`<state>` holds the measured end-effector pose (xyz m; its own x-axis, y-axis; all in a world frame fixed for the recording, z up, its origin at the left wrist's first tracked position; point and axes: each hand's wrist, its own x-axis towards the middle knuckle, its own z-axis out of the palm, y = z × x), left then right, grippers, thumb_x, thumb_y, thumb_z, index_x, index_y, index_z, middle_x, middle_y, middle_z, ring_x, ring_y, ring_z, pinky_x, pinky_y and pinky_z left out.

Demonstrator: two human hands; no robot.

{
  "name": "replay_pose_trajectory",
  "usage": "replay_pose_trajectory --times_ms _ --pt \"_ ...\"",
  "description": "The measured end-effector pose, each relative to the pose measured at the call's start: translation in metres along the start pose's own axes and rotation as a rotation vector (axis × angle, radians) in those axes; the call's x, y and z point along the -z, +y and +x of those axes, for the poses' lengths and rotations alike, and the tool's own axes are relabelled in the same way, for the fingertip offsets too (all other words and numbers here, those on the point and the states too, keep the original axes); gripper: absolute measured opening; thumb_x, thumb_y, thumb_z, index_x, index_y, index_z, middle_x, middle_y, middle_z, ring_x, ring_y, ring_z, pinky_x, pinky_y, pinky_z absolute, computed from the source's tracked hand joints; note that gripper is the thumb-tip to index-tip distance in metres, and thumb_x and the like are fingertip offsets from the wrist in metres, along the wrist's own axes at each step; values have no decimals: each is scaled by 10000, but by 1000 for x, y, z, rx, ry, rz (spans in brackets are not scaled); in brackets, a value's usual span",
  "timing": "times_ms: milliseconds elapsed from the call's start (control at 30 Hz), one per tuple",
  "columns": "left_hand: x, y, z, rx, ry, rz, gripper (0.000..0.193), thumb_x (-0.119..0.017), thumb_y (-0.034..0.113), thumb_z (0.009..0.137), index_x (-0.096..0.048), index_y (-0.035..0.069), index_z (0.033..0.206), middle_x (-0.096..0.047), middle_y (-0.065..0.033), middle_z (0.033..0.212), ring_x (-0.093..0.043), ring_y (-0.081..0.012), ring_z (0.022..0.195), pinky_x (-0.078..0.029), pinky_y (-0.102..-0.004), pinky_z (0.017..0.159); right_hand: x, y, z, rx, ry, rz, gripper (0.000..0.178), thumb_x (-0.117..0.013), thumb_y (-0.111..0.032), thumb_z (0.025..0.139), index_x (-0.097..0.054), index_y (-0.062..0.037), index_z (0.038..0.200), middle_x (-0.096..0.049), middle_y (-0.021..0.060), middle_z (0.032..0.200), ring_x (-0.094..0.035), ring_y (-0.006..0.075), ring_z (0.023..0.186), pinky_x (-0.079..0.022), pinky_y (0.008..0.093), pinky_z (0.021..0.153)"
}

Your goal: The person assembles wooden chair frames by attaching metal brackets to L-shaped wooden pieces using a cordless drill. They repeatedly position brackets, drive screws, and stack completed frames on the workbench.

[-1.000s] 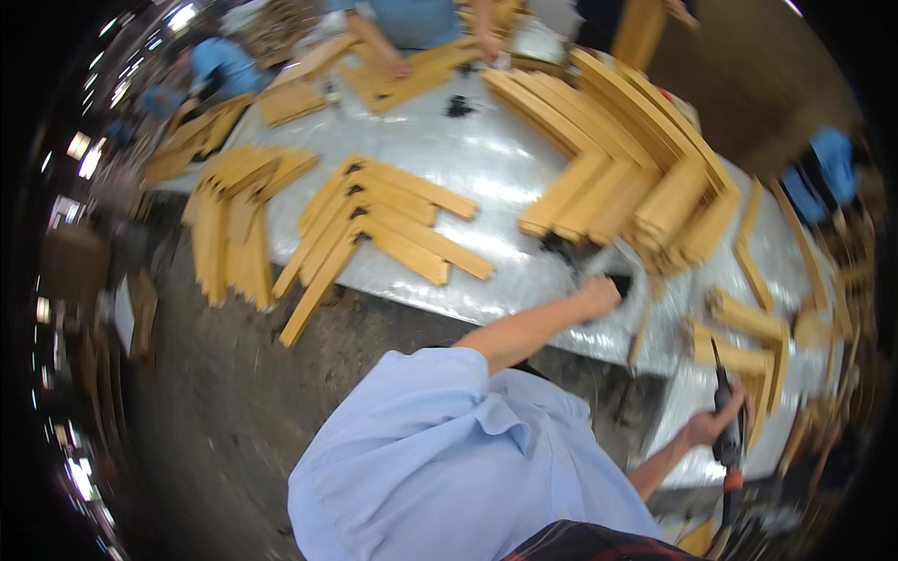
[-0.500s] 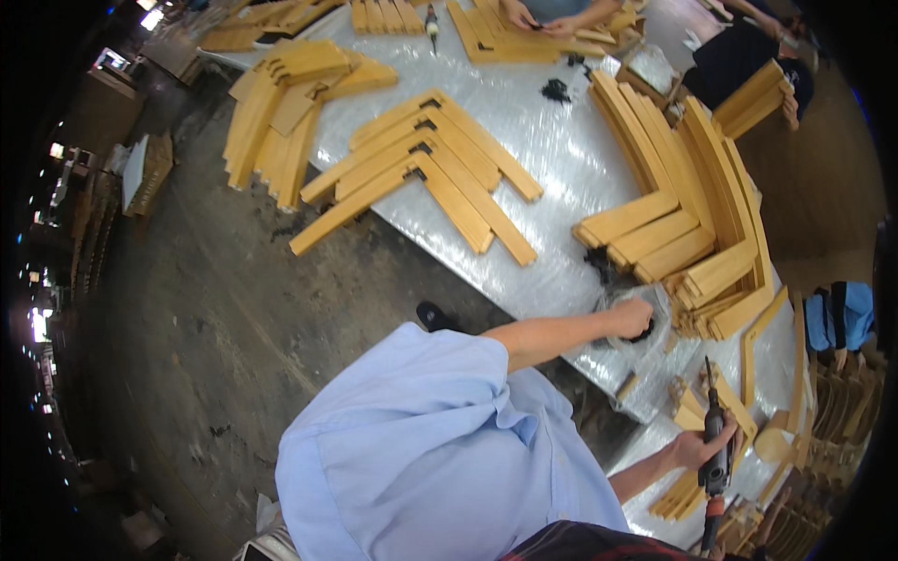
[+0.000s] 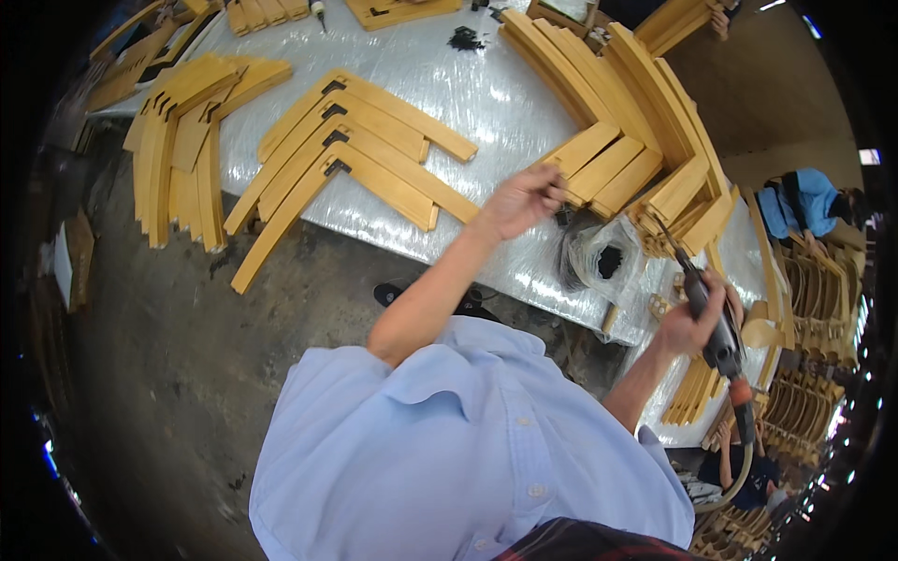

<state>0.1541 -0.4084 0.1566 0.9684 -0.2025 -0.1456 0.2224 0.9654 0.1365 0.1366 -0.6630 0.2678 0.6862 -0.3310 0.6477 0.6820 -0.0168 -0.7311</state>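
My right hand (image 3: 706,318) grips a dark power screwdriver (image 3: 716,332) with an orange collar and a pale hose; its thin bit points up and away. My left hand (image 3: 526,201) is closed, fingertips pinched together beside the near end of angled wooden pieces (image 3: 599,173); what they hold is too small to name. Below it stands a plastic-lined container (image 3: 580,262) with dark small parts (image 3: 609,262) inside. To the left, several L-shaped wooden frames (image 3: 374,173) lie nested, black corner brackets (image 3: 337,166) at their bends.
Another stack of angled wooden pieces (image 3: 187,122) overhangs the table's left side. The table (image 3: 440,93) is covered in shiny clear wrap, with a pile of black parts (image 3: 465,38) on it. People work nearby, one in blue (image 3: 812,201) at the right.
My left hand has come out of the plastic-lined container and moved up and left to the angled wooden pieces. My right hand has raised the screwdriver. The view has shifted.
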Motion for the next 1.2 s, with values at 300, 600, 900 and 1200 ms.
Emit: replay_pose_trajectory --times_ms 300,600,900,1200 --pt "53 135 -57 -88 -23 124 220 -461 196 937 -497 82 753 -477 -2 687 -388 -67 529 -329 -193 463 -133 -9 -61 -164 -213 286 201 -552 14 847 -503 -26 1038 -595 175 818 -594 262 829 -445 468 918" --pt "88 167 -159 -252 310 501 155 -659 149 895 -677 2 941 -654 -40 831 -459 -29 577 -323 -161 463 -244 -14 -151 -325 -504 471 200 -547 22 858 -507 -11 1051 -596 151 827 -606 257 846 -462 479 927" --pt "117 197 -202 -367 430 511 188 -713 129 862 -699 -10 988 -664 -48 818 -448 -29 563 -295 -163 461 -297 -1 -182 -514 -595 569 194 -549 -10 863 -522 -12 1055 -579 139 813 -591 255 836 -451 482 919" --pt "136 231 -191 -326 469 502 209 -693 161 888 -675 -7 1010 -648 -46 846 -442 -25 580 -309 -152 463 -335 26 -185 -636 -551 582 192 -542 -8 866 -520 -8 1056 -575 138 812 -590 253 815 -460 476 895"
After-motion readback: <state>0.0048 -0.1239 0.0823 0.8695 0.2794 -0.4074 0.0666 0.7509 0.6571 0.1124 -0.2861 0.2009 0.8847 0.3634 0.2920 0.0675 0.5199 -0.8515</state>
